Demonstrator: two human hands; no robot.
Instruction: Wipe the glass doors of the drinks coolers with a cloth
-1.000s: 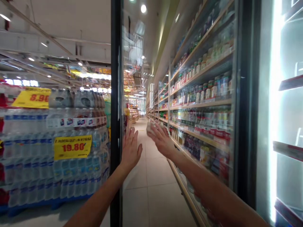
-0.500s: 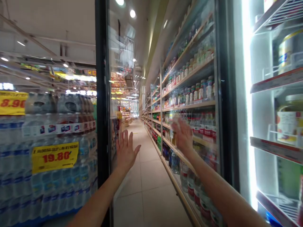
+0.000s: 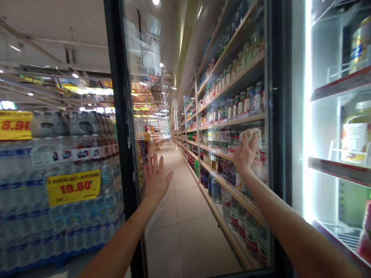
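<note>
An open glass fridge door (image 3: pixel 185 239) with a black frame stands in front of me. My left hand (image 3: pixel 155 179) lies flat on the glass near its left frame, fingers spread. My right hand (image 3: pixel 246 152) presses a crumpled white cloth (image 3: pixel 251 135) against the glass near the right frame, fingers closed over it.
Through the glass runs a tiled aisle with long shelves of bottles (image 3: pixel 228 112) along its right side. At left is a stack of bottled water packs (image 3: pixel 72 193) with yellow price signs (image 3: pixel 73 187). At right the lit fridge interior holds shelves (image 3: pixel 339 170) with cans and jars.
My right hand has swept the cloth across the glass from the middle to the right edge. The left hand stays flat on the glass. The door and view have shifted left.
</note>
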